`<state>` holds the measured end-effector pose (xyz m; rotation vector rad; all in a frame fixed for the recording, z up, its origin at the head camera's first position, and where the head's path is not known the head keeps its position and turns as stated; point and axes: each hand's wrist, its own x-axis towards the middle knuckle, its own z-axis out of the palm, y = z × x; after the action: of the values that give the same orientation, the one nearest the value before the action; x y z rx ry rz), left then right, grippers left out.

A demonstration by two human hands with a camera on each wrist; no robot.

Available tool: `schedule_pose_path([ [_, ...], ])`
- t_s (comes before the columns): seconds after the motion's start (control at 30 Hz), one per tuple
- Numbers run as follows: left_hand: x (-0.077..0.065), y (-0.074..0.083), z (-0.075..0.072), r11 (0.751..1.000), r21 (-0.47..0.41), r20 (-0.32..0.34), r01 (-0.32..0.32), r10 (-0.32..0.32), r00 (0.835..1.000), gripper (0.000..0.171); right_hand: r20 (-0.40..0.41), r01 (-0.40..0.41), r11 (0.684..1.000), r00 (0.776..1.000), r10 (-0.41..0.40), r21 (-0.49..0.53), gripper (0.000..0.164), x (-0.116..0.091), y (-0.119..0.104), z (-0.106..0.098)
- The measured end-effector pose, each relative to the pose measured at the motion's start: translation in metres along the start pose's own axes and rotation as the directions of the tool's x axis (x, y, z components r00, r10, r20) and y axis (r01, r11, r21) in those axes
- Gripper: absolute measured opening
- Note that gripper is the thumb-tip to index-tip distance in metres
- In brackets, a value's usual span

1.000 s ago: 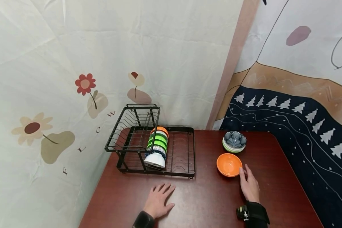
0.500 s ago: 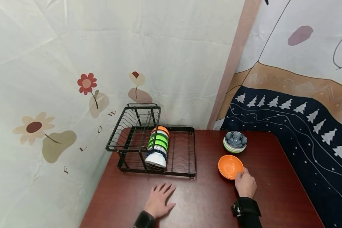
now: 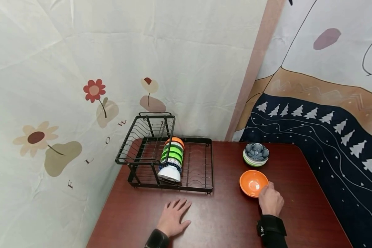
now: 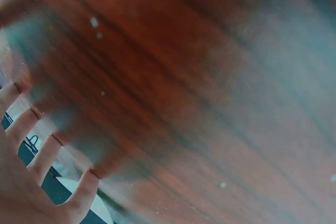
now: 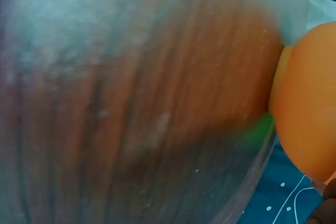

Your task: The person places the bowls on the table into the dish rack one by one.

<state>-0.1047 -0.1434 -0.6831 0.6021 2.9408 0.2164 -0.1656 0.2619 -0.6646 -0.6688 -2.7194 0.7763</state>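
On the right of the head view, an orange bowl (image 3: 251, 182) sits with its inside facing up. My right hand (image 3: 271, 200) pinches its near right rim, fingers curled over the edge. The right wrist view shows the outer wall of the orange bowl (image 5: 310, 103) close up, with a paler orange edge beside it. Flat on the table, fingers spread and holding nothing, my left hand (image 3: 173, 217) rests in front of the rack. Behind the orange bowl stands a small stack with a grey-blue flower-shaped bowl (image 3: 256, 151) on top.
A black two-tier dish rack (image 3: 210, 165) stands at the table's back left. Several bowls stand on edge in a row inside it, ending in a white bowl (image 3: 169, 174) at the front. Fabric hangings (image 3: 198, 69) border the dark red table (image 3: 217, 220).
My right hand has closed from an open pose beside the orange bowl onto its rim. The bowl has shifted slightly right and nearer. My left hand stays put.
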Motion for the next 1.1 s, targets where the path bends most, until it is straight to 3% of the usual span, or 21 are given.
schedule_pose_path([
  [0.27, 0.002, 0.002, -0.003, 1.0, -0.003, 0.008, 0.003, -0.003, 1.0, 0.072, -0.004, -0.054, 0.988, 0.998, 0.056, 0.142, 0.044, 0.0, -0.005, -0.01],
  [0.57, 0.014, 0.017, -0.022, 1.0, 0.005, -0.054, -0.017, 0.017, 0.998, 0.071, -0.061, 0.062, 0.974, 0.997, -0.049, 0.218, 0.041, -0.009, -0.029, -0.013],
  [0.77, 0.037, 0.033, -0.04, 0.987, -0.152, -0.141, -0.054, 0.033, 0.989, 0.068, -0.128, 0.189, 0.951, 0.979, -0.161, 0.246, 0.041, -0.012, -0.042, 0.003],
  [0.9, 0.056, 0.048, -0.06, 0.946, -0.31, -0.209, -0.089, 0.023, 0.978, 0.065, -0.206, 0.314, 0.917, 0.942, -0.266, 0.246, 0.038, 0.0, -0.027, 0.047],
  [0.97, 0.066, 0.055, -0.069, 0.904, -0.411, -0.232, -0.116, 0.019, 0.973, 0.064, -0.229, 0.364, 0.901, 0.922, -0.313, 0.236, 0.034, 0.003, -0.022, 0.069],
  [1.1, 0.084, 0.066, -0.078, 0.804, -0.579, -0.233, -0.139, 0.0, 0.972, 0.063, -0.2, 0.415, 0.858, 0.908, -0.369, 0.303, 0.035, -0.024, -0.064, 0.041],
])
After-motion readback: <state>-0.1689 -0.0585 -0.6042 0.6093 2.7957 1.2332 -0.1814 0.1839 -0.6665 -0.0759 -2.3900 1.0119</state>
